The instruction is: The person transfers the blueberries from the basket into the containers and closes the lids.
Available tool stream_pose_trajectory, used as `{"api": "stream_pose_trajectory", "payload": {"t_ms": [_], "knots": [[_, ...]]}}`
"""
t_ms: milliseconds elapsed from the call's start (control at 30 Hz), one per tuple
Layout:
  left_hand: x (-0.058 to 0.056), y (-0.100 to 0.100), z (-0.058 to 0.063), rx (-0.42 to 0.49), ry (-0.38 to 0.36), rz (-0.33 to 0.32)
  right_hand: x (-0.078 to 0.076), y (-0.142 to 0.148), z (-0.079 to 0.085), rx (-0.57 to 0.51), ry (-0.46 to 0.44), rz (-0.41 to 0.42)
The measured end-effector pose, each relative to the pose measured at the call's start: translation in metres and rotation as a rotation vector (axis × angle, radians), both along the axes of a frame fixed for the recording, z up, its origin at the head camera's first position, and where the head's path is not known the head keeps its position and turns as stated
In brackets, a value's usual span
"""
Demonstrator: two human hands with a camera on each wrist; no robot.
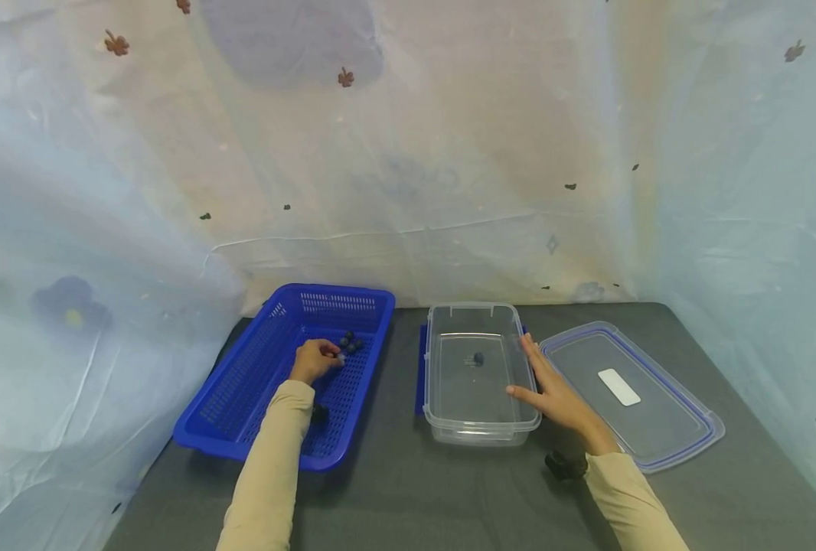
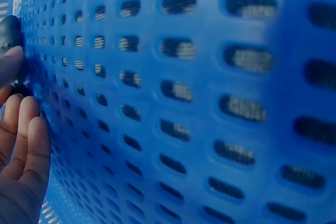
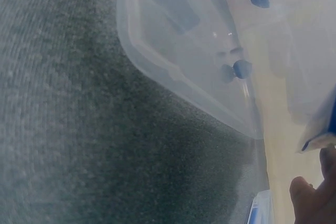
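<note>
My left hand (image 1: 316,360) reaches into a blue perforated basket (image 1: 243,367). Its thumb and fingertips pinch a small round berry, apparently a blueberry (image 1: 341,358), partly hidden by the fingers. Several dark blueberries (image 1: 351,343) lie just beyond on the basket floor. In the left wrist view, dark berries (image 2: 9,32) show beside the fingertips. My right hand (image 1: 553,394), fingers extended and thumb apart, rests against the right rim of a clear plastic container (image 1: 473,417). Inside that container lies a single blueberry (image 1: 478,358), also visible through its wall in the right wrist view (image 3: 242,69).
A clear lid (image 1: 649,390) with a blue seal and a white label lies flat right of the container, partly behind the right forearm. Blue strips (image 1: 421,375) stick out along the container's sides. Grey cloth (image 1: 394,497) covers the table; a patterned curtain (image 1: 408,153) hangs behind.
</note>
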State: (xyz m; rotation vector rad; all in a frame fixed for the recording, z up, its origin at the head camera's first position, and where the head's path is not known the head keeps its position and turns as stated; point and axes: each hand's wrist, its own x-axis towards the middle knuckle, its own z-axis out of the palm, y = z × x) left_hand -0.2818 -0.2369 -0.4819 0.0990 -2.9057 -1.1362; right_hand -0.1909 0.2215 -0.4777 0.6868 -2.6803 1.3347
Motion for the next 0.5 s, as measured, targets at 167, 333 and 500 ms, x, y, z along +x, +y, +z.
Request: {"api": "stream_pose_trajectory", "payload": {"t_ms": [167,333,500], "knots": [[0.001,0.000,0.004,0.050,0.015,0.025,0.001,0.000,0.001,0.000,-0.002,0.001],[0.001,0.002,0.015,0.136,0.053,0.051,0.001,0.000,0.000,-0.009,-0.001,0.005],[0.000,0.004,0.028,0.173,0.068,0.052,0.000,0.001,-0.001,-0.009,0.000,0.007]]}}
